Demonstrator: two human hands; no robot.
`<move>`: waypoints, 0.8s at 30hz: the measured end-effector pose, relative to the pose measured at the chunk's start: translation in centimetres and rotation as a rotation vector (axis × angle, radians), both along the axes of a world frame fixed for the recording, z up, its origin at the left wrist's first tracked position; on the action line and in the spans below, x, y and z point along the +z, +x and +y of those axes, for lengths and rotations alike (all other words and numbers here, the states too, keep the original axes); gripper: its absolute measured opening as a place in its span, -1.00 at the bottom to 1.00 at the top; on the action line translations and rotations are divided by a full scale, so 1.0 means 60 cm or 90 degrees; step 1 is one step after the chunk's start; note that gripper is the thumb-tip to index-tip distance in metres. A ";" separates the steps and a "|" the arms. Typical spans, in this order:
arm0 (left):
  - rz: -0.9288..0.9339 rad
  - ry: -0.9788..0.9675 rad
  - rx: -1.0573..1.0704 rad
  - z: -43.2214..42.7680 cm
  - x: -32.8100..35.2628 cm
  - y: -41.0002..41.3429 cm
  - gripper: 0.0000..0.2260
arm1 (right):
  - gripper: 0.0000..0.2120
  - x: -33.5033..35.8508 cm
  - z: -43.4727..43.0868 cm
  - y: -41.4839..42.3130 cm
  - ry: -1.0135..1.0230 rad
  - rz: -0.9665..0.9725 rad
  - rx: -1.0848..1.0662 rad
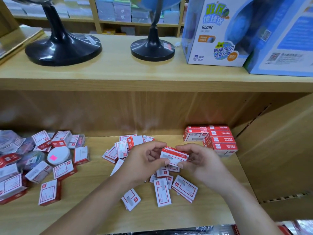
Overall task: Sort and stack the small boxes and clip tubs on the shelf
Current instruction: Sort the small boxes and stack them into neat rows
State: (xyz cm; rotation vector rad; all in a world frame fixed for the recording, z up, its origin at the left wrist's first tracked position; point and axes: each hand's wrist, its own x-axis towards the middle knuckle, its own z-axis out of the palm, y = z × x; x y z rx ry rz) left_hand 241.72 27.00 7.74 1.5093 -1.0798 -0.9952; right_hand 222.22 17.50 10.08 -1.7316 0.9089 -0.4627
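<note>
Both hands meet over the middle of the lower shelf (94, 212). My left hand (144, 161) and my right hand (199, 161) together grip a small stack of red-and-white boxes (174, 156), held between thumbs and fingers. Beneath the hands lie several loose red-and-white boxes (162, 194), some flat, some on edge. A neat stack of the same boxes (218, 139) stands at the back right corner. A jumbled pile of boxes (49, 192) fills the left side, with a round clip tub (58, 155) bearing a pink sticker and clear tubs (10, 141) among them.
The upper shelf board (152, 82) overhangs the work area and carries two black globe stands (62, 48) (152, 48) and blue globe cartons (220, 31). A wooden side panel (279, 150) closes the right. Bare wood shows at the shelf's front.
</note>
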 end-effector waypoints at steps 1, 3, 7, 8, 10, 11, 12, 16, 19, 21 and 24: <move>0.025 -0.001 0.014 0.001 0.000 0.002 -0.69 | -0.63 -0.001 0.000 0.001 0.013 -0.004 -0.005; 0.047 0.006 0.032 0.006 0.003 0.015 -0.78 | -0.65 -0.003 -0.002 -0.001 0.029 -0.004 -0.025; -0.034 -0.028 -0.001 0.014 0.018 0.044 -0.86 | -0.72 -0.016 -0.007 -0.006 -0.012 0.018 -0.088; -0.045 -0.036 -0.009 0.014 0.022 0.044 -0.85 | -0.72 -0.018 -0.007 -0.005 -0.021 0.015 -0.098; -0.073 -0.039 -0.033 0.012 0.026 0.036 -0.74 | -0.71 -0.017 -0.004 0.001 -0.002 -0.014 -0.109; -0.109 -0.045 -0.055 0.012 0.024 0.029 -0.67 | -0.70 -0.014 -0.001 0.005 0.018 -0.037 -0.110; -0.156 -0.054 -0.083 0.011 0.022 0.020 -0.61 | -0.69 -0.011 0.003 0.009 0.031 -0.055 -0.106; -0.259 -0.091 -0.113 0.007 0.016 0.002 -0.43 | -0.62 -0.008 0.008 0.010 0.014 -0.039 -0.058; -0.196 -0.094 -0.101 0.005 0.014 -0.004 -0.35 | -0.56 -0.004 0.007 0.002 0.047 -0.055 -0.015; -0.150 -0.091 -0.120 0.006 0.017 -0.012 -0.34 | -0.50 -0.003 0.009 0.002 0.088 -0.074 0.006; -0.245 -0.150 -0.057 0.001 0.018 -0.018 -0.42 | -0.58 -0.006 0.014 0.010 0.050 -0.082 -0.008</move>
